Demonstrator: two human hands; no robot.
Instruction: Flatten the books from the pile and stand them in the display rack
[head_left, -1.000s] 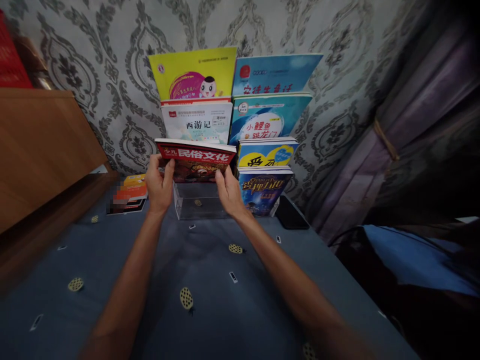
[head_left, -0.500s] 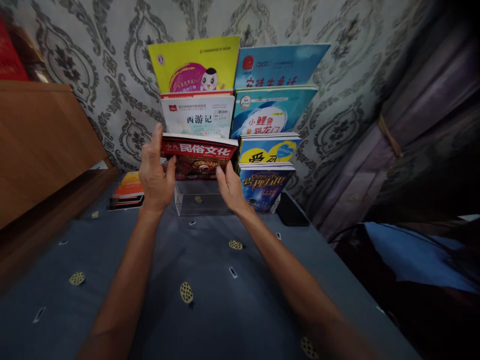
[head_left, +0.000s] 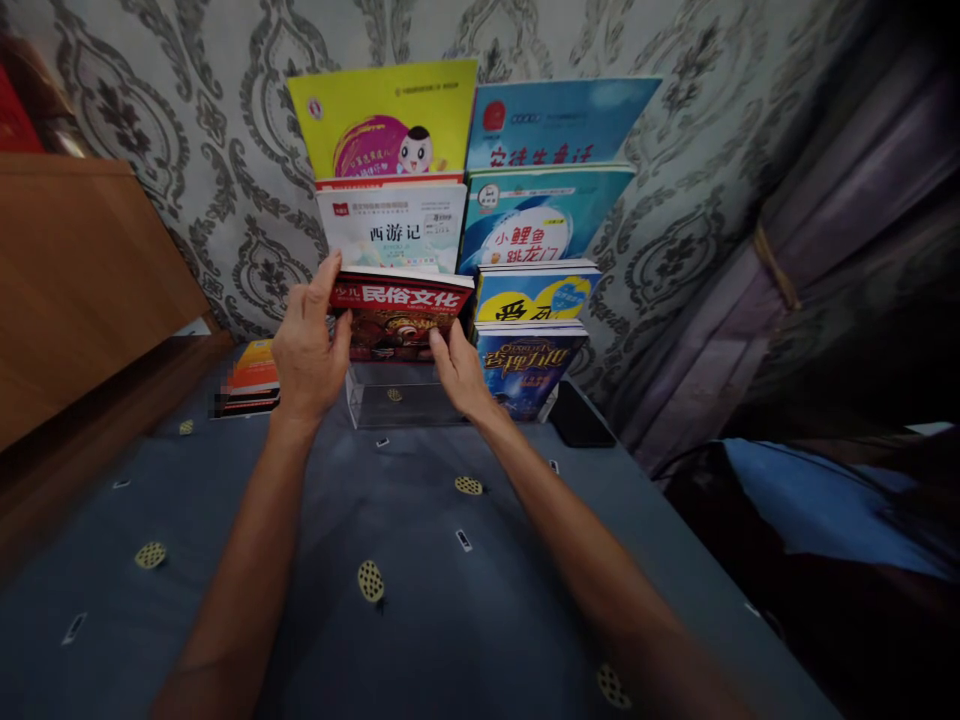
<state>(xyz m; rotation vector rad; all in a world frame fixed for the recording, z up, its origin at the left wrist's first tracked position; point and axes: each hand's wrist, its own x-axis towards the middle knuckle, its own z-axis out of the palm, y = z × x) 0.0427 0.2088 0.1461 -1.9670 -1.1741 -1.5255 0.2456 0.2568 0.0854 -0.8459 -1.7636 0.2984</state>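
Head view: since the earlier frame the left hand (head_left: 304, 352) has slid up the red book (head_left: 401, 315), fingers extended along its left edge. The right hand (head_left: 457, 372) grips its lower right corner, steadying it upright in the clear stand (head_left: 401, 405), cover forward, long axis horizontal.

yellow book (head_left: 386, 115) top-left | black phone (head_left: 581, 418) on blue cloth (head_left: 420, 590) | curtain (head_left: 817, 250) right
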